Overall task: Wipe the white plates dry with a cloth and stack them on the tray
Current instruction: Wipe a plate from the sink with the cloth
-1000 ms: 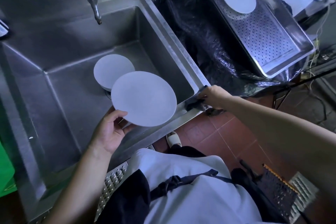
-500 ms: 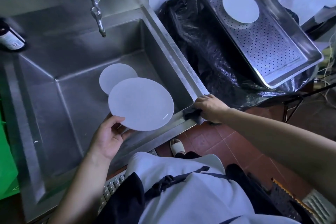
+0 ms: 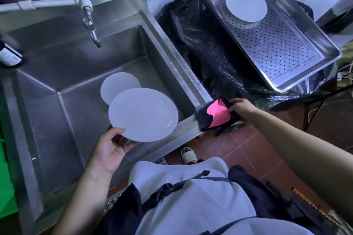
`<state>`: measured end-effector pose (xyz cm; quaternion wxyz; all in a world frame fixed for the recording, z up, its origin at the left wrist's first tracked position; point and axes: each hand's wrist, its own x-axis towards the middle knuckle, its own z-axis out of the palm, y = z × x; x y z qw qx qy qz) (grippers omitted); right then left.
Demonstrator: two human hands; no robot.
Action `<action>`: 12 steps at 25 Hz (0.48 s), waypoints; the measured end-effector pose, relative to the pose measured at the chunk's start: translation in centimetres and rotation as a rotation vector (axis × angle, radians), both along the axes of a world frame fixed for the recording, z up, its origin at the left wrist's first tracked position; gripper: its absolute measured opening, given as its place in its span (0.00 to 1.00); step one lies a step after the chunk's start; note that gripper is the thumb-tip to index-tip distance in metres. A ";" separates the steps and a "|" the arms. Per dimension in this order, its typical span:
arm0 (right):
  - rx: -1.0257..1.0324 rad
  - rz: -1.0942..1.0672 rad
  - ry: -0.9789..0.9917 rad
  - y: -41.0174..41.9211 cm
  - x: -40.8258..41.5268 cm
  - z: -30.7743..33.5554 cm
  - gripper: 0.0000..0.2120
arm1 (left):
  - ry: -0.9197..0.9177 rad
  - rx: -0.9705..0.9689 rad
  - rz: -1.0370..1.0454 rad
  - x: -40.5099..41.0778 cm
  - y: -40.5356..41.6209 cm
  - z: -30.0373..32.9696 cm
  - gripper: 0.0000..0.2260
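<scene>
plate: left hand grips rim, face up for wiping
cloth: right hand pinches it at sink corner
tray: one plate stacked

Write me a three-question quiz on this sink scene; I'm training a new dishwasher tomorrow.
1. True or false: the tray already holds a plate.
2. What does the right hand grip? A) tap B) cloth C) bottle
3. Where does the plate not held by either hand and not on the tray lie?

Key:
1. True.
2. B, the cloth.
3. In the sink; the left hand holds another plate above it.
</scene>
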<state>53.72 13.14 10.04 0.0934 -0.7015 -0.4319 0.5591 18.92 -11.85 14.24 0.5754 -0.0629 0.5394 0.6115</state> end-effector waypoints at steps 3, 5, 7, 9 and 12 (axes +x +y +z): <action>0.084 -0.057 -0.093 -1.0 1.5 -2.1 0.16 | 0.009 -0.022 -0.008 0.2 0.3 0.2 0.16; 0.231 -0.033 -0.116 -2.0 0.8 -2.4 0.19 | 0.021 -0.042 -0.020 0.4 0.7 0.3 0.16; 0.325 0.105 -0.183 -3.6 -0.4 -2.2 0.27 | 0.034 -0.055 -0.037 0.6 1.0 0.5 0.16; 0.328 0.267 -0.290 -5.3 -1.5 -2.7 0.31 | 0.038 -0.065 -0.052 0.7 1.4 0.6 0.17; 0.382 0.179 -0.314 -6.2 -2.2 -3.2 0.14 | 0.041 -0.071 -0.074 0.7 2.1 0.8 0.17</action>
